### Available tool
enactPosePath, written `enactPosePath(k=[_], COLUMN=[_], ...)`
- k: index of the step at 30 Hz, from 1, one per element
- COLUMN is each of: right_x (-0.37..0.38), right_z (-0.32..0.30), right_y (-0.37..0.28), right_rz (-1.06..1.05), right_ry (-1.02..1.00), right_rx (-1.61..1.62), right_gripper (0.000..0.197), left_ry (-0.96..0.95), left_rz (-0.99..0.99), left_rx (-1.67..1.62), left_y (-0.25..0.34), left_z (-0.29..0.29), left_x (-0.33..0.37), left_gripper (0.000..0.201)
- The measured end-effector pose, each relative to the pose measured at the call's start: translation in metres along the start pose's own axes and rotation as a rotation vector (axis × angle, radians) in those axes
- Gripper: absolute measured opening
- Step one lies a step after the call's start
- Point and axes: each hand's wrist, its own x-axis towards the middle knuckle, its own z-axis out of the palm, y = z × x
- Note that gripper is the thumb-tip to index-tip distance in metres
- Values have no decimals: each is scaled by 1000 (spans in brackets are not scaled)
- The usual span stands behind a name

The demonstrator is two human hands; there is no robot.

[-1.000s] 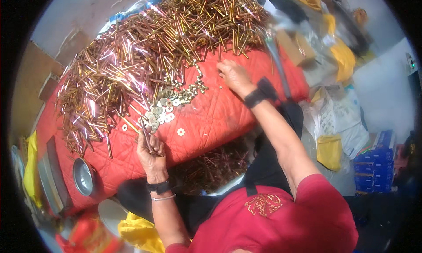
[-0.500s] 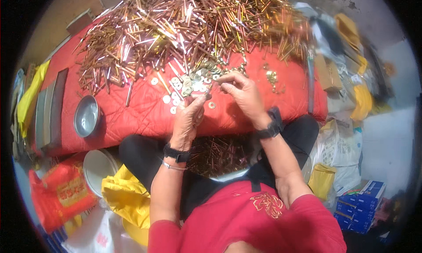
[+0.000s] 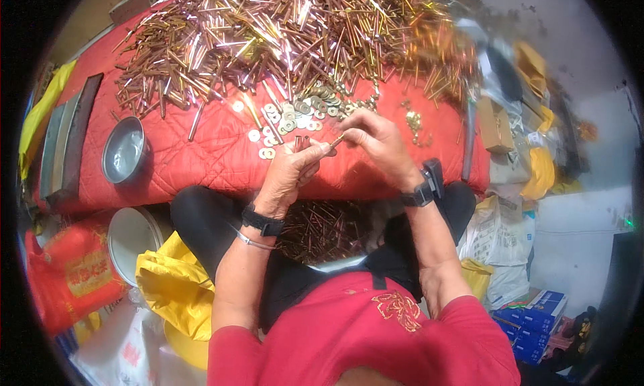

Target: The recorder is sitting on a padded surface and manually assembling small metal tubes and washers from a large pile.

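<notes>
A red quilted cloth (image 3: 201,151) covers the work surface across the upper half. At nine o'clock a round steel bowl (image 3: 123,150) sits on it, with dark flat slabs (image 3: 70,141) beyond. At seven o'clock lie a red sack (image 3: 70,272) and yellow plastic bag (image 3: 171,285). At three o'clock stands a cardboard box (image 3: 495,126); blue cartons (image 3: 537,315) at four. Pale grey floor (image 3: 577,232) shows at right.

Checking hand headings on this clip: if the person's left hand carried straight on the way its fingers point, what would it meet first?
The left hand points up and right toward the right hand. It would probably first meet the thin copper-coloured metal pin pinched between both hands, then the right fingers; depth is unclear.
</notes>
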Motion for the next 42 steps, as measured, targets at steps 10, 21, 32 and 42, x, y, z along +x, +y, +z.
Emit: enactPosePath(k=[10,21,32,42], right_x=[0,2,-2,-7], right_z=[-3,-11,-6,0], right_y=[9,17,20,20], right_rz=[-92,5,-98,14], right_ry=[10,27,125,73], right_rx=[-320,-272,-261,-146], right_gripper=[27,18,32,34], left_ry=[27,-16,-19,-5], left_rz=[29,14,16,13], left_rx=[94,61,74,80], left_y=[-6,-9,-4,-6], left_z=[-1,-2,-2,-2], left_x=[4,5,4,3], left_gripper=[14,16,17,19])
